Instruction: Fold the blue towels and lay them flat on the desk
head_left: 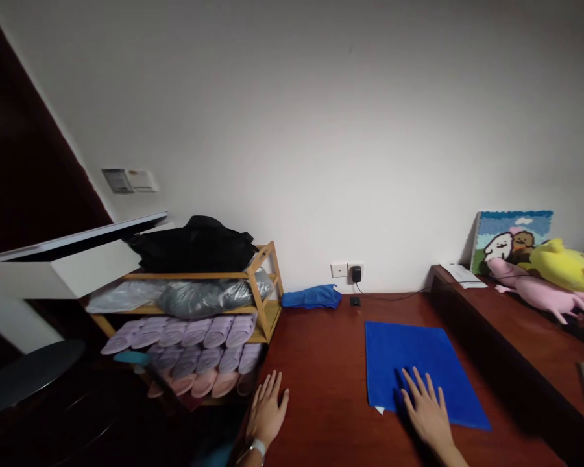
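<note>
A blue cloth [409, 347] lies spread flat on the reddish-brown desk [321, 363], with a small white tag at its lower left edge. Over the lower part of this cloth is my right hand [425, 408], palm down with the fingers spread, holding nothing. My left hand [267, 412] is at the desk's left edge, fingers apart and nothing in it; a light band is around that wrist. Against the wall, at the back left corner of the desk, rests a folded blue cloth [311, 297].
Left of the desk stands a wooden rack [255, 292] with purple and pink slippers, plastic bags and a black bag [194, 245]. A plugged adapter [356, 274] trails a black cable. Plush toys [535, 288], a picture [511, 237] and papers [463, 275] sit on the raised right ledge.
</note>
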The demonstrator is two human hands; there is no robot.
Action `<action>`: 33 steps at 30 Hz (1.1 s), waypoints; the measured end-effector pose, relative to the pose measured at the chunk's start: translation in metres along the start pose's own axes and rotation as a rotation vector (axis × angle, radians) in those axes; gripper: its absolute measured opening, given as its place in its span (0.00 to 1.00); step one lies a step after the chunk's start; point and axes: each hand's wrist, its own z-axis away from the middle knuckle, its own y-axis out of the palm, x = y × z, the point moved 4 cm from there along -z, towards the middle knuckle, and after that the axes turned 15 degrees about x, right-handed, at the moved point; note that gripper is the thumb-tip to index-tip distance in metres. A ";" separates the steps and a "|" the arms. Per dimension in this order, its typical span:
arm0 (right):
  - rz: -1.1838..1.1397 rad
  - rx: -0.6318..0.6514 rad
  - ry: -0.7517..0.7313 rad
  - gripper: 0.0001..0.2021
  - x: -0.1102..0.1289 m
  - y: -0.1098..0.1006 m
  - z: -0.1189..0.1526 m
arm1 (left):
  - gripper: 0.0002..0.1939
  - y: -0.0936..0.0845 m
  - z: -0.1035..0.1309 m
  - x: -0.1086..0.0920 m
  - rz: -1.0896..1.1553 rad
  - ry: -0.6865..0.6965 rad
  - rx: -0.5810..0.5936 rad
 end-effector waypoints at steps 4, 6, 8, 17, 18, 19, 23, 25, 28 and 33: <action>-0.006 0.067 -0.031 0.32 0.013 0.013 0.006 | 0.31 0.002 -0.001 0.001 0.014 0.009 -0.008; -0.010 0.072 -0.053 0.33 0.007 0.013 -0.005 | 0.31 0.004 -0.001 0.003 0.022 0.006 -0.026; -0.021 0.069 -0.079 0.32 -0.001 0.010 -0.022 | 0.31 0.006 -0.002 0.005 0.033 0.010 -0.042; -0.012 0.136 -0.129 0.31 -0.035 -0.009 -0.122 | 0.31 0.009 -0.001 0.007 0.094 0.029 -0.069; -0.012 0.141 -0.132 0.32 -0.039 -0.010 -0.132 | 0.31 0.010 -0.001 0.008 0.100 0.030 -0.069; -0.011 0.146 -0.131 0.32 -0.044 -0.012 -0.142 | 0.30 0.011 -0.001 0.009 0.107 0.033 -0.072; -0.014 0.177 -0.119 0.33 -0.057 -0.019 -0.170 | 0.30 0.015 -0.002 0.014 0.122 0.039 -0.087; -0.021 0.196 -0.125 0.33 -0.060 -0.021 -0.179 | 0.30 0.017 -0.003 0.016 0.124 0.040 -0.085; -0.036 0.217 -0.140 0.33 -0.064 -0.022 -0.187 | 0.29 0.017 -0.002 0.016 0.120 0.045 -0.089; -0.060 0.252 -0.150 0.34 -0.072 -0.019 -0.199 | 0.29 0.009 0.003 0.009 0.105 0.030 -0.080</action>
